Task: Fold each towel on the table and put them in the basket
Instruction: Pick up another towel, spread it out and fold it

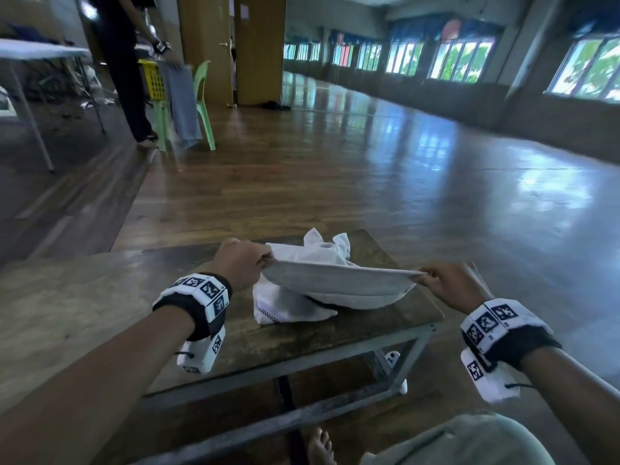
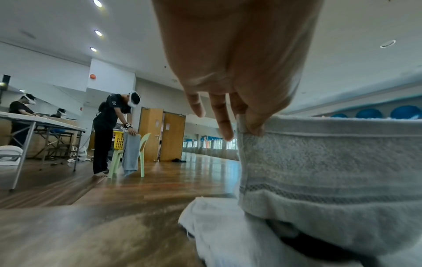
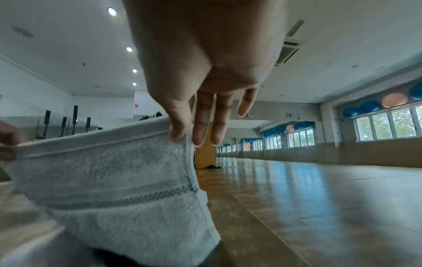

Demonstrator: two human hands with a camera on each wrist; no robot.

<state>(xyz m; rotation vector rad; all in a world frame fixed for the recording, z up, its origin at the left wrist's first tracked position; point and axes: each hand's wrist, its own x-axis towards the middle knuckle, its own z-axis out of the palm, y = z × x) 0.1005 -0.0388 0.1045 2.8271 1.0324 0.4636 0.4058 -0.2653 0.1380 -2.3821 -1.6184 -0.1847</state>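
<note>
I hold the grey towel point(image 1: 335, 285) stretched above the bench point(image 1: 100, 297). My left hand point(image 1: 243, 263) pinches its left top corner between thumb and forefinger; remaining fingers point(image 2: 222, 117) extend loosely. My right hand point(image 1: 449, 283) pinches the right top corner likewise. The towel's lower part sags onto a crumpled white towel point(image 1: 288, 307) lying on the bench. The basket cannot be identified.

A person in dark clothes point(image 1: 125, 72) stands bent beside a pale green plastic chair point(image 1: 201, 105), which carries a yellow crate point(image 1: 152, 80) and a draped grey cloth point(image 1: 183, 105). A white folding table point(image 1: 30, 53) stands nearby on the glossy wooden floor point(image 1: 335, 169), and blue exercise balls point(image 3: 365, 109) line the shelf above the windows point(image 1: 459, 60).
</note>
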